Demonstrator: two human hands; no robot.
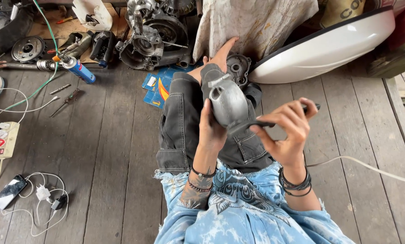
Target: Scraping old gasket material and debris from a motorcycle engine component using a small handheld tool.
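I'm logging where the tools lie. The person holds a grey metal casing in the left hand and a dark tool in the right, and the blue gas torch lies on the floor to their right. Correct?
Not quite. In the head view the blue gas torch lies to the person's left. The rest holds: left hand on the grey metal casing, right hand with the dark tool.

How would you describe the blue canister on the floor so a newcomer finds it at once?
Start at the big grey engine casing at the top of the plank floor and look left. The blue canister lies tilted there, beside the green hose. It alone is bright blue, with an orange-collared nozzle.
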